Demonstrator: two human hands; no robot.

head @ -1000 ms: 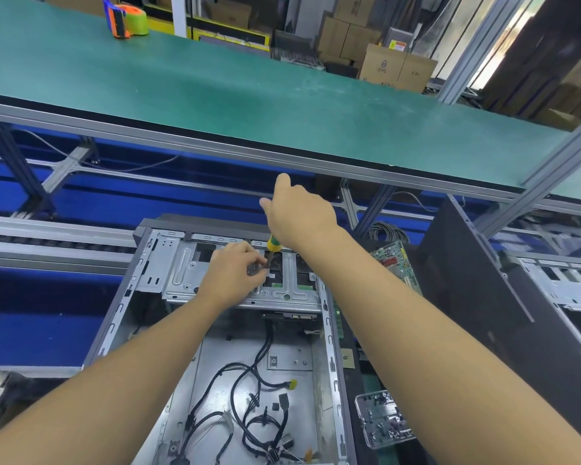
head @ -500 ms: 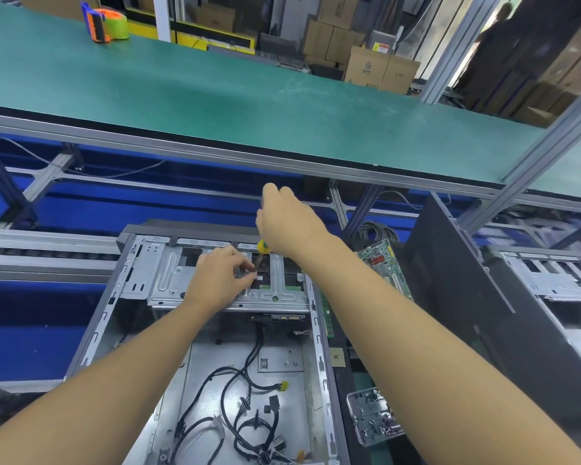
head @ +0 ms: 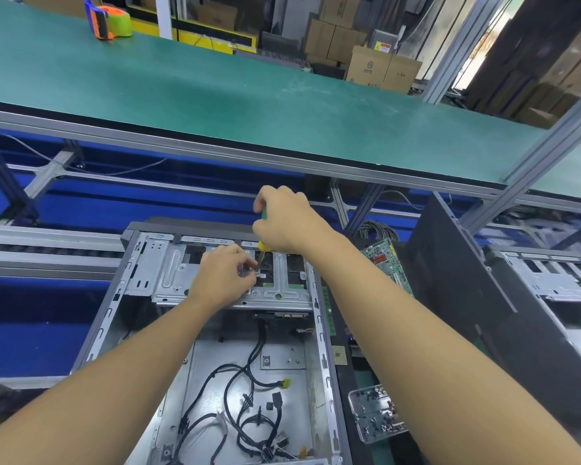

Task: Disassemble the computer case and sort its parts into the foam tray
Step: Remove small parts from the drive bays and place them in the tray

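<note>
1. The step in hand looks like removing a screw from the silver stamped-steel drive bracket. The bracket sits at the far end of the open grey sheet-metal computer case, which lies open side up below the green-matted tabletop.
2. The right hand is closed round the green-and-yellow-handled screwdriver, held near upright. The left hand pinches its shaft low, near the tip.
3. The next move probably calls for keeping the bit square and pressed down, then catching the tiny screw. It likely goes in the clear plastic screw tray beside the case. I cannot pick out a foam tray.
4. The bracket is thin, ribbed and slotted. Glossy black cables lie slack inside the case, and a green circuit board leans alongside it.
</note>
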